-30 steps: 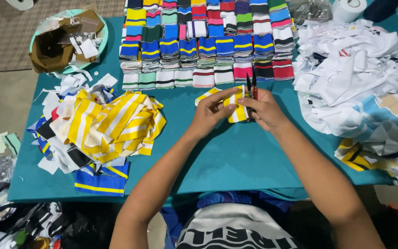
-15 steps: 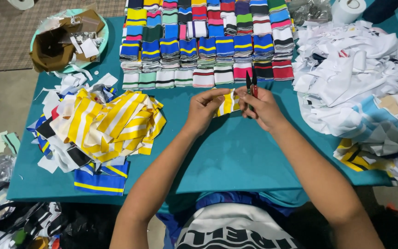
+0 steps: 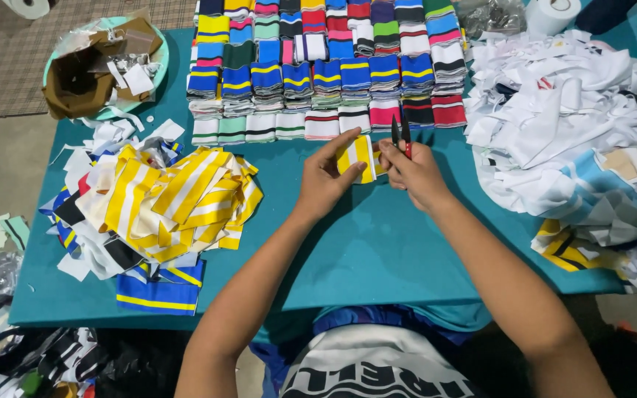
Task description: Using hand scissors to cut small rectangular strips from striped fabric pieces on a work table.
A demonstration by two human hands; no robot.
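Observation:
My left hand (image 3: 324, 180) pinches a small yellow and white striped knit piece (image 3: 356, 157) just above the teal table (image 3: 377, 250). My right hand (image 3: 414, 171) grips the other edge of that piece and also holds small red-handled snips (image 3: 400, 133), blades pointing away from me. Both hands sit just in front of the rows of folded striped knit pieces (image 3: 326, 66).
A loose heap of yellow and white striped pieces (image 3: 164, 203) lies at the left, with a blue piece (image 3: 158, 290) at the table edge. A big pile of white scraps (image 3: 576, 133) fills the right. A basin of offcuts (image 3: 105, 66) stands far left; a tape roll (image 3: 552, 13) far right.
The striped piece has been folded smaller and lifted slightly toward the rows; both hands moved a little forward with it.

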